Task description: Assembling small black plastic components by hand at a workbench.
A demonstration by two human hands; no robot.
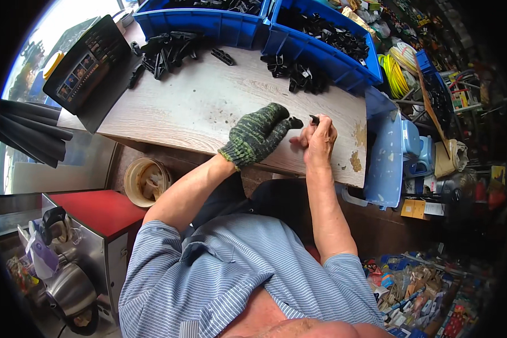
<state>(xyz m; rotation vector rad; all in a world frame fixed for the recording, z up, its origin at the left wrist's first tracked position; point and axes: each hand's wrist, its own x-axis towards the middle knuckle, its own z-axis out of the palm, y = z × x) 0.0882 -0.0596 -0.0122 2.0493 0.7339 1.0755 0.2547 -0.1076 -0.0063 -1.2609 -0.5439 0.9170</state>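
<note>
My left hand (pixel 254 135), in a dark green knitted work glove, is over the front part of the wooden table (pixel 169 107). Its fingers are closed, pointing right, and a dark tip shows at their ends; whether that is a held piece or the glove, I cannot tell. Just to the right, my bare right hand (pixel 320 142) is closed around a small black piece (pixel 314 119), whose end sticks out by the thumb and forefinger. A narrow gap separates the hands. Beyond them lie a loose black plastic clip-like part (pixel 223 56) and piles of similar parts (pixel 169 53), (pixel 301 74).
Two blue crates (pixel 200 27), (pixel 321 52) of black parts line the table's far side. A dark folding board (pixel 87 65) stands at left. A light-blue tub (pixel 384 152) adjoins the right edge. Below left are a bucket (pixel 130 183) and a red-topped cabinet (pixel 96 211).
</note>
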